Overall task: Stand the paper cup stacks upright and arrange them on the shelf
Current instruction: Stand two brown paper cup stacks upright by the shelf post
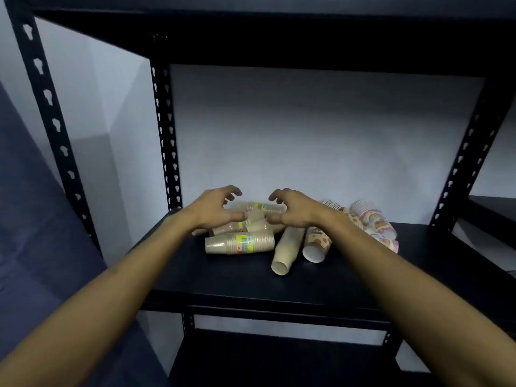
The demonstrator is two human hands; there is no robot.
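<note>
- Lying toppled in a loose heap on the black shelf (363, 275): several paper cup stacks, none upright yet.
- Lying nearest the front, on its side with rims to the right: a plain brown stack with a yellow-green label (240, 243).
- Pointing its open mouth toward the camera just right of that: a long plain brown stack (285, 251), and beside it a white patterned stack (315, 245).
- Sprawling at the right end of the heap, close to the back wall: colourful printed stacks (375, 222), partly hidden behind the right forearm.
- Reaching in over the back of the heap: the left hand (216, 209) and the right hand (291, 209), well forward of the shelf edge.
- Hovering with fingers curled like claws and thumbs low, both hands holding nothing; fingertips facing each other across a small gap.
- Sitting between and under the two hands: more labelled brown stacks (258, 216), piled across one another.
- Judging from the mirrored pose: shaping both hands to close on one of those upper stacks from either end, likely because a long sleeve of cups bends or slides apart when lifted one-handed.
- Waiting behind the heap: bare shelf along the white back wall (321, 135), a plausible place for standing stacks in a row.
</note>
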